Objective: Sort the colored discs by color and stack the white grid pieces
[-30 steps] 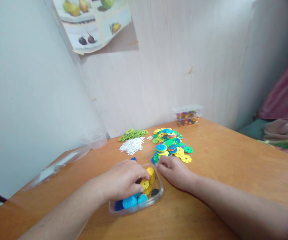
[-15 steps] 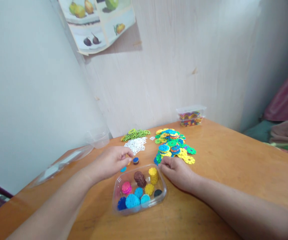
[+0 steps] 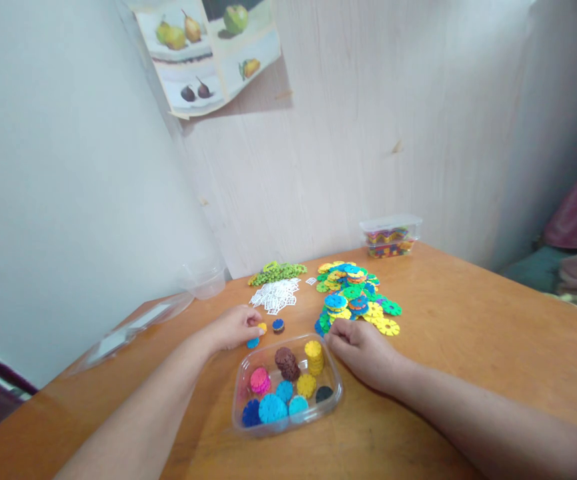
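Note:
My left hand (image 3: 238, 327) reaches past the far left corner of a clear plastic box (image 3: 337, 393), its thumb and fingers closed at a small yellow-orange notched disc (image 3: 263, 327). A blue disc (image 3: 253, 343) lies just below those fingertips, and a short stack topped with dark blue (image 3: 279, 325) stands to their right. My right hand (image 3: 361, 347) is curled closed by the box's far right corner; what its fingertips hold, if anything, is hidden. Inside the box are brown discs (image 3: 287, 363), yellow discs (image 3: 314, 357), pink discs (image 3: 260, 380), light blue discs (image 3: 273, 408) and a black disc (image 3: 323, 394).
Beyond my right hand spreads a pile of larger coloured flower-shaped discs (image 3: 353, 292). White lattice pieces (image 3: 275, 295) and green pieces (image 3: 278, 273) lie near the wall. A lidded box (image 3: 391, 237) stands at the back right, an empty clear tub (image 3: 204, 279) at the back left.
My left hand has lowered, and its fingers have closed in at the yellow-orange disc. My right hand stays by the box corner. The whole view has shifted slightly.

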The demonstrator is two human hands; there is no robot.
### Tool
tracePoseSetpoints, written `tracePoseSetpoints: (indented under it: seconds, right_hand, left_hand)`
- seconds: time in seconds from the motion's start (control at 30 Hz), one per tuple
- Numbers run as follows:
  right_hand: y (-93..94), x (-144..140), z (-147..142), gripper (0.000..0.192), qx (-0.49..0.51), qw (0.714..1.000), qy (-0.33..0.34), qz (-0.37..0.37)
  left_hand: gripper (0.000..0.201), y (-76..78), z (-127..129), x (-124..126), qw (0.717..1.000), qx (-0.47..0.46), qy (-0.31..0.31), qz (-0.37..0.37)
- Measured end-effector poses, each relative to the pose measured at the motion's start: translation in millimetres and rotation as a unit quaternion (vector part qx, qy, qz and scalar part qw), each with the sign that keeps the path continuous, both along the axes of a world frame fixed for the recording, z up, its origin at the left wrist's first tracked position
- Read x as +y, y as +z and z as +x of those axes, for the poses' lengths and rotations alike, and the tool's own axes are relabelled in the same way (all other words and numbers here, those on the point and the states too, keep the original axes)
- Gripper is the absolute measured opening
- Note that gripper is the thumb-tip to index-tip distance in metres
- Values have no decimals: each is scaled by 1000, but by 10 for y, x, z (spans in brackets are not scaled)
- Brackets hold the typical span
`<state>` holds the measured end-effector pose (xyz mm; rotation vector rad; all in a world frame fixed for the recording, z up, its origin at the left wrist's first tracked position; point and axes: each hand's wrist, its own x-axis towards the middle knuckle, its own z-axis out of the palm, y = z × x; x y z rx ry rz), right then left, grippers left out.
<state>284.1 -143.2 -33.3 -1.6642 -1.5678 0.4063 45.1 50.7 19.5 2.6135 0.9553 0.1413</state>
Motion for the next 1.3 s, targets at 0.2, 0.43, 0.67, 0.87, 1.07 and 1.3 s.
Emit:
tracePoseSetpoints:
  seconds: [0.2, 0.43, 0.67, 0.87, 1.07, 1.3]
  right_hand:
    - [28, -13, -7, 22, 5, 1000, -3, -1]
    - [32, -13, -10, 21, 1, 1000, -3, -5]
    - [53, -22, -8, 21, 7, 1000, 1, -6]
    - [71, -30, -10, 22, 8, 1000, -2, -12]
    - [49, -18, -4, 22, -2, 1000, -4, 0]
    - [73, -28, -21, 20, 8, 1000, -7, 4]
  left_hand:
    - [29, -76, 33, 93, 1000, 10, 6, 10]
    - [28, -119, 37, 116, 1000, 7, 18, -1]
    - [29, 148, 17, -75, 999, -35, 39, 4]
    - [28, 626, 133, -642, 997, -71, -23, 35]
    - [11, 729, 284, -1222, 989, -10, -125, 80]
    - [13, 606, 383, -1415, 973, 74, -190, 107]
